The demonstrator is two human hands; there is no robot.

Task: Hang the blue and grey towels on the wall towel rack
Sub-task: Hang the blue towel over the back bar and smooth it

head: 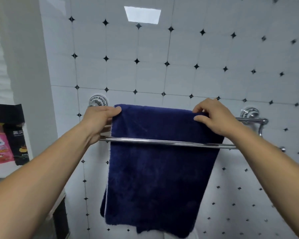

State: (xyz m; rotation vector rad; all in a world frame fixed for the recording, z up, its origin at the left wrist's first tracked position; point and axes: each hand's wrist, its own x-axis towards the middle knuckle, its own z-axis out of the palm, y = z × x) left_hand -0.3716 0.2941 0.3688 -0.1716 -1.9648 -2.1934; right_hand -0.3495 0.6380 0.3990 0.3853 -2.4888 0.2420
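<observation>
A person's left hand (100, 118) and right hand (212, 116) grip the two upper corners of a blue towel (155, 178), pinching its fold at the level of the far rail of a chrome wall towel rack (162, 141). The left fingers clamp the towel's left edge just beside the rack's left wall mount (98, 101); the right fingers press the right corner, near the right wall mount (250, 113). The towel hangs behind the near rail, which crosses in front of the cloth, and its long axis runs straight down the tiled wall (145, 66), the fold lying left to right between the hands. Both hands sit about level and equally close to the cloth, so any straightening along the rail would likely be shared. The near rail is bare, seemingly left for the grey towel, which is not in view. Bottles (7, 144) stand on a shelf at far left.
</observation>
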